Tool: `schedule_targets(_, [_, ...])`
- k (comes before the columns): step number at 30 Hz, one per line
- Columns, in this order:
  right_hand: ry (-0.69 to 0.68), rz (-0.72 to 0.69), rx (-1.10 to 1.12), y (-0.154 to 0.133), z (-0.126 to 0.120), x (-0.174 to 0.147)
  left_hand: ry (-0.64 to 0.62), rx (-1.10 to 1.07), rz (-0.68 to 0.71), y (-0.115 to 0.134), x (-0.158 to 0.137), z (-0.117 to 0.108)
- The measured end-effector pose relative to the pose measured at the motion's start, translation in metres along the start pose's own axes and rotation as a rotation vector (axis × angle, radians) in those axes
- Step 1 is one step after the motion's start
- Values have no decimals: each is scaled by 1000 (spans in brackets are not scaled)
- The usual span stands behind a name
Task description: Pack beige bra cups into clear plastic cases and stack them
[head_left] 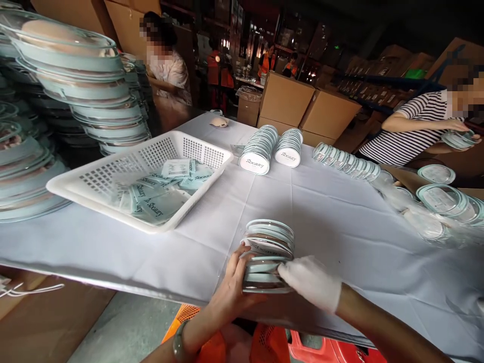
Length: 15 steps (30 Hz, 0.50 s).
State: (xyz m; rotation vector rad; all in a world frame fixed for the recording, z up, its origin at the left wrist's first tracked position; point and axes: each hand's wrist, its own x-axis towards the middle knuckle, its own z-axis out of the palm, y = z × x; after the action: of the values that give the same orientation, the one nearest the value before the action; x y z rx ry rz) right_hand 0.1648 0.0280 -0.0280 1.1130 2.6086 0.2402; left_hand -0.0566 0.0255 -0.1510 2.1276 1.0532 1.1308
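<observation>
At the near edge of the table, a stack of round, pale blue packages [269, 232] with clear covers leans between my hands. Part of a "beauty" label shows midway down the stack. Bare, with a bangle at the wrist, my left hand [231, 282] wraps its fingers round the stack's left side. My right hand [313, 282], in a white glove, is closed against the right side of the lower packages. Its fingertips are partly hidden.
A white perforated basket [151, 228] holds several pale blue printed packets [161, 204]. Two rows of round packages [255, 164] lie farther back. Tall package stacks [109, 108] stand left. More packages [440, 199] lie right, near a person in stripes [419, 123] holding some.
</observation>
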Motion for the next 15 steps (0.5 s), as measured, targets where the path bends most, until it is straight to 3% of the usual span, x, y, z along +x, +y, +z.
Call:
schedule_targets(3, [28,-3,33,4,12,0,51,9,-22,-2,-3,5])
schedule_targets(5, [38,3,223,15,16,-12,61,7,-18,-4,-2,5])
schedule_targets(6, [108,39,363,22,16,-19,58,3,-16,-4,-1,5])
schedule_targets(9, [623,309,805,39,14,-30,30,13,-2,-5,9,0])
schedule_targets(11, [888,478,908,41,17,-16,14,51,9,-5,16,-3])
schedule_targets(15, [816,411,898,29,33,40,-9,67,19,-8,22,-5])
